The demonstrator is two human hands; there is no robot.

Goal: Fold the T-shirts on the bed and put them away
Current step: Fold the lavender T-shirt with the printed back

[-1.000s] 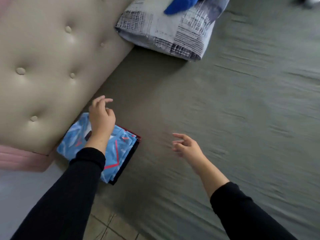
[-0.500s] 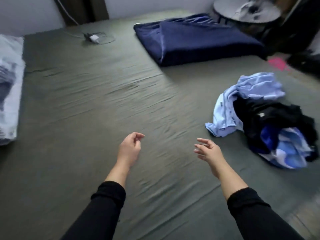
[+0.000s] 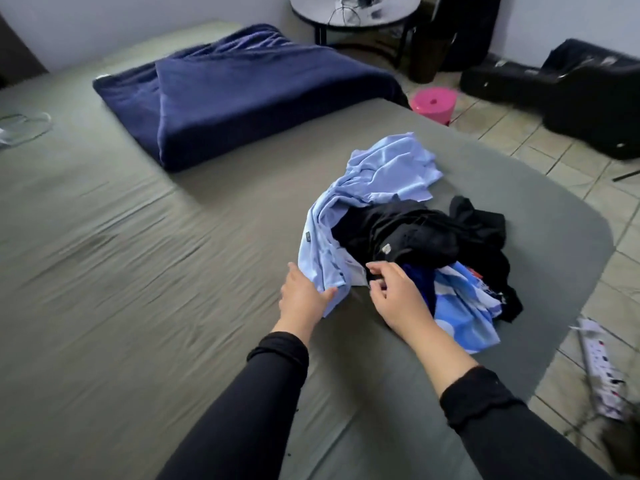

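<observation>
Bed [image 3: 138, 271]: we list one heap of T-shirts [image 3: 415, 230].
Left hand [image 3: 304, 299]: our fingers grip the light-blue shirt [image 3: 381, 174].
Right hand [image 3: 398, 296]: curled at the heap; grip unclear to us.

You wear snug black long sleeves on both arms, the knit plain and unmarked. Each cuff is bunched into soft folds just above the wrist, leaving your left hand [image 3: 304, 299] and right hand [image 3: 398, 299] bare, with no rings, watch or gloves showing.
</observation>
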